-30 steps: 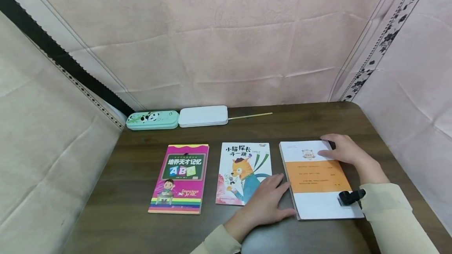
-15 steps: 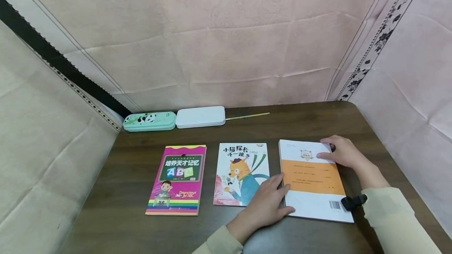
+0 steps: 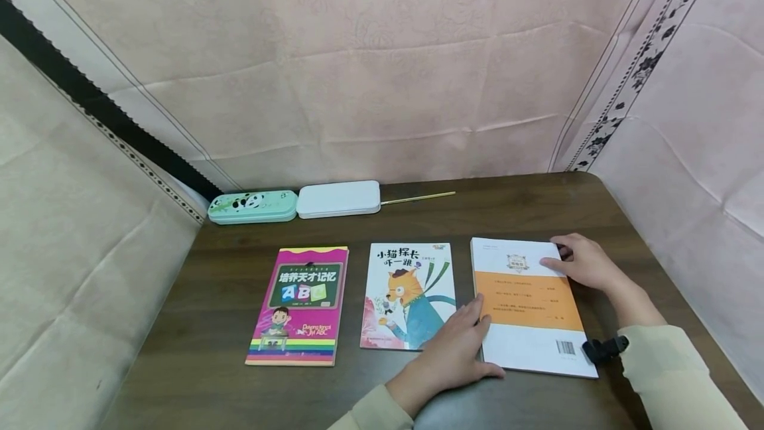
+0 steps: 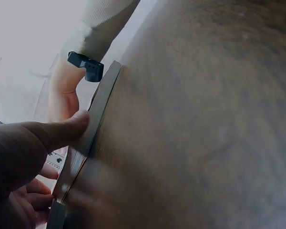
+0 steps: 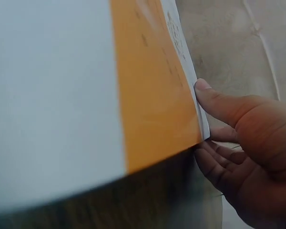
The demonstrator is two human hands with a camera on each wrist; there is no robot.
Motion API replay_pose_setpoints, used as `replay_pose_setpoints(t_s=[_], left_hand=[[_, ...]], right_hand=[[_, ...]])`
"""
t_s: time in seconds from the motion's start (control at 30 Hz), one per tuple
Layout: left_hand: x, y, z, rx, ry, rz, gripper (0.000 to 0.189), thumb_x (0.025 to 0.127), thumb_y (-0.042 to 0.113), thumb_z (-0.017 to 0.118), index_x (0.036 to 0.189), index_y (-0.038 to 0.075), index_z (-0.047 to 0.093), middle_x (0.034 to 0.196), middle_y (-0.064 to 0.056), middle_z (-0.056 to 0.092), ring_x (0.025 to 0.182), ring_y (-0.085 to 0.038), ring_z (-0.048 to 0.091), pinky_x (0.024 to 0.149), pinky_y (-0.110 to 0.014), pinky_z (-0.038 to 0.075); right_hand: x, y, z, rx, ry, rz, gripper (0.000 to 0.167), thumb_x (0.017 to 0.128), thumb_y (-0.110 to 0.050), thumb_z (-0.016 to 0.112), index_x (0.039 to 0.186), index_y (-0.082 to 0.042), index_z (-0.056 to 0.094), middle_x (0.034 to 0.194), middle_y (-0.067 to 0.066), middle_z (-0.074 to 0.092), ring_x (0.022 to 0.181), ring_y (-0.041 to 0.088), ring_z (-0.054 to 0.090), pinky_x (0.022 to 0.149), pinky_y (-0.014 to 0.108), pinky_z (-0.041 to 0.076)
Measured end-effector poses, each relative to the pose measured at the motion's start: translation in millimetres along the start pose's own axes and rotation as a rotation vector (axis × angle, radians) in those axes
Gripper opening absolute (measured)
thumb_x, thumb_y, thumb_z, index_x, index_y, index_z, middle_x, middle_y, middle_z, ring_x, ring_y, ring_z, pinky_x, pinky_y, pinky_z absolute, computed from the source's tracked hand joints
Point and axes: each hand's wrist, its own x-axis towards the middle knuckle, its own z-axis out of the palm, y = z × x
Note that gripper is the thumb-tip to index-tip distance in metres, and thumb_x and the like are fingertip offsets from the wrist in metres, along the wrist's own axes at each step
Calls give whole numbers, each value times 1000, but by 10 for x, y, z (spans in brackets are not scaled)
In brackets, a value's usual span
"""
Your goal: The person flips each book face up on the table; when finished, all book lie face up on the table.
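Note:
A white book [image 3: 528, 344] with an orange band lies flat at the right of the table, barcode near its lower corner. My right hand [image 3: 587, 264] pinches its upper right edge; in the right wrist view the thumb [image 5: 214, 100] rests on the cover edge and the other fingers curl below the corner. My left hand [image 3: 450, 350] lies along the book's left side with fingers extended, fingertips right at the edge. In the left wrist view its thumb [image 4: 62, 131] overlaps the book's side [image 4: 97, 114]. A cat picture book [image 3: 406, 297] is partly behind the left hand.
A pink ABC book [image 3: 301, 307] lies at the left of the brown table [image 3: 197, 310]. At the back are a green panda pencil case [image 3: 253, 207], a white case [image 3: 339, 199] and a thin yellowish stick [image 3: 419, 198]. Light cloth [image 3: 382, 85] hangs around the table.
The white book's lower end has swung left, so it lies straighter, then stayed still. My right hand has shifted slightly right along its edge. My left hand has moved slightly lower.

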Motion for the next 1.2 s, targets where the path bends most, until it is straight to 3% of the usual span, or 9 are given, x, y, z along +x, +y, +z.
replay_pose_setpoints(t_s=[0.2, 0.37, 0.5, 0.63, 0.73, 0.8, 1.0, 1.2], left_hand=[[14, 23, 41, -8, 24, 4, 88, 84, 59, 75, 148, 4, 50, 166, -16, 21, 151, -21, 25, 119, -29, 28], [20, 29, 49, -30, 21, 16, 87, 85, 55, 77, 147, 1, 50, 165, -19, 21, 150, -22, 25, 116, -28, 32], [15, 39, 29, -48, 14, 13, 87, 85, 53, 78, 148, 1, 49, 165, -19, 21, 150, -23, 26, 115, -27, 34], [7, 43, 3, -83, -14, 0, 87, 85, 50, 79, 149, 1, 47, 166, -17, 19, 151, -21, 23, 115, -25, 33], [1, 49, -15, -105, -32, -7, 87, 85, 47, 80, 151, 1, 45, 166, -16, 19, 152, -18, 21, 114, -24, 33], [-8, 60, -24, -118, -35, -13, 87, 86, 47, 80, 151, 2, 44, 166, -15, 19, 152, -18, 21, 114, -26, 36], [-28, 133, -42, -160, -17, -59, 91, 82, 46, 83, 153, 5, 43, 166, -13, 22, 150, -19, 27, 112, -33, 41], [-32, 133, -47, -180, 71, -67, 75, 84, 38, 84, 148, 14, 54, 156, -12, 42, 137, -22, 49, 106, -35, 47]], right_hand=[[-35, -1, -40, 55, -2, 38, 68, 96, -37, 70, 138, 13, 48, 120, 33, 59, 99, 40, 60, 82, 51, 55], [-98, 61, -51, 164, 10, 12, 44, 106, -15, 53, 142, 9, 47, 133, 34, 53, 112, 46, 59, 88, 54, 55], [-139, 128, -73, 196, 65, -117, 41, 99, 9, 51, 140, 5, 53, 134, 27, 51, 112, 39, 60, 87, 28, 56], [-173, 201, -102, 196, 126, -292, 49, 88, 20, 64, 133, 2, 61, 128, 17, 53, 107, 7, 59, 83, 7, 48], [-210, 244, -142, 158, 181, -399, 52, 81, 20, 72, 129, 1, 65, 125, 14, 55, 103, -12, 51, 80, 6, 48], [-232, 263, -172, 130, 208, -434, 53, 79, 18, 75, 128, 0, 67, 126, 14, 57, 105, -15, 49, 81, 6, 47], [-264, 277, -226, 171, 203, -392, 51, 84, 9, 77, 131, -6, 65, 141, 6, 57, 118, -19, 42, 88, 3, 41], [-254, 198, -316, 337, 206, -445, 51, 83, 24, 67, 128, 2, 58, 145, -1, 56, 115, -8, 56, 87, 8, 48]])
